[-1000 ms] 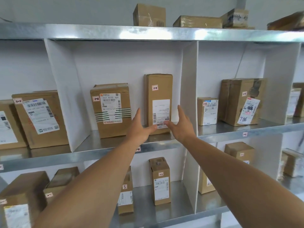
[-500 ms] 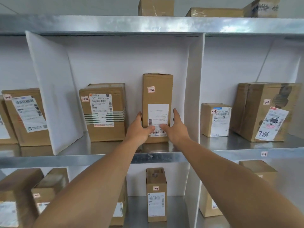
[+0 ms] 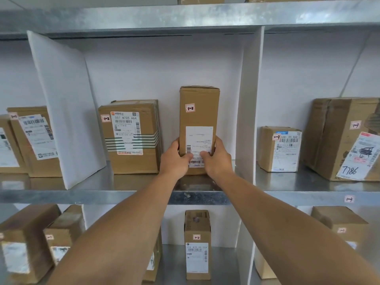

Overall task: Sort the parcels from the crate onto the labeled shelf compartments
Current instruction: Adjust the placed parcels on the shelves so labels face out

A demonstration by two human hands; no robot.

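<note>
a metal shelf unit [image 3: 102, 197] with white card dividers fills the view, its compartments holding brown cardboard boxes. nearest, two bare forearms reach up and forward over the lower level, where a narrow box [image 3: 197, 243] tagged 2-2 stands upright between them. past the steel front edge of the middle level, the left hand [image 3: 174, 159] grips the lower left side of a tall parcel [image 3: 199, 108] and the right hand [image 3: 218, 159] grips its lower right side. both thumbs lie on the front, over the bottom of the white shipping label. the tall parcel stands upright in the centre compartment, tagged 1-2 (a small sticker near its top); whether its base sits fully on the metal i cannot tell. just left of it, near the left hand, stands a wide box [image 3: 131, 136] with the same tag. to the right, a white divider [image 3: 249, 99] stands a little apart from the parcel, and beyond it are a small box [image 3: 277, 149] and a large box [image 3: 345, 138]. a white wall backs them all.
</note>
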